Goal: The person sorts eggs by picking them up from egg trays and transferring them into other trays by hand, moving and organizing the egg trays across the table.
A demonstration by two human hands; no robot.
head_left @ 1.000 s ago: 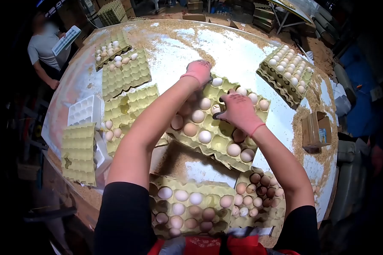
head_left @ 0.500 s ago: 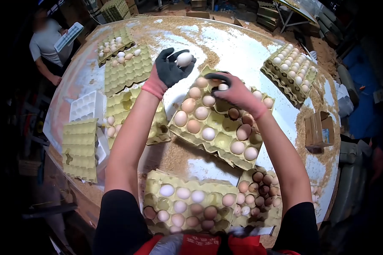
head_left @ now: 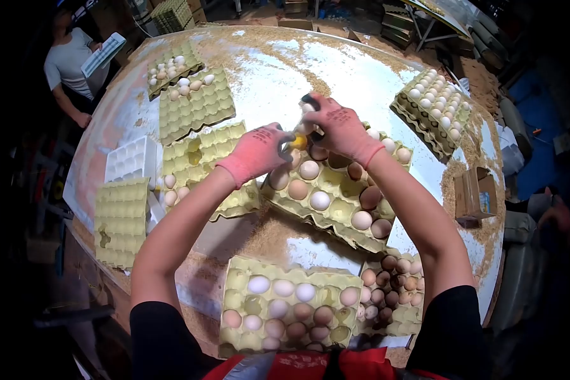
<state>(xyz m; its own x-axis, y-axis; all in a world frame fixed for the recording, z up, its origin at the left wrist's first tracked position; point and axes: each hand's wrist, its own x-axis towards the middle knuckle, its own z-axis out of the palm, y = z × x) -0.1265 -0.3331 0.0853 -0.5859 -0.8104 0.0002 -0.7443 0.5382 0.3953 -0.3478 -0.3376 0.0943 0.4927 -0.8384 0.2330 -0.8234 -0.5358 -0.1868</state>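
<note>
Both my hands wear pink gloves with dark grey palms and fingertips, and they meet over the far left corner of a pulp egg tray. My left hand is closed, its fingertips around an egg that looks yellow-orange. Right beside it, my right hand curls its fingers around a white egg, partly hidden by the glove. White and brown eggs sit in the cups below, among them a white egg and a brown egg. Some cups hold no egg.
Nearer me lie another egg tray and a tray of darker eggs. More pulp trays and a white tray are at left. A stacked full tray and a cardboard box stand at right. A person stands far left.
My left hand has come down and right with its egg, turning its back upward. My right hand has shifted up to the tray's far left corner. The two hands are now close together.
</note>
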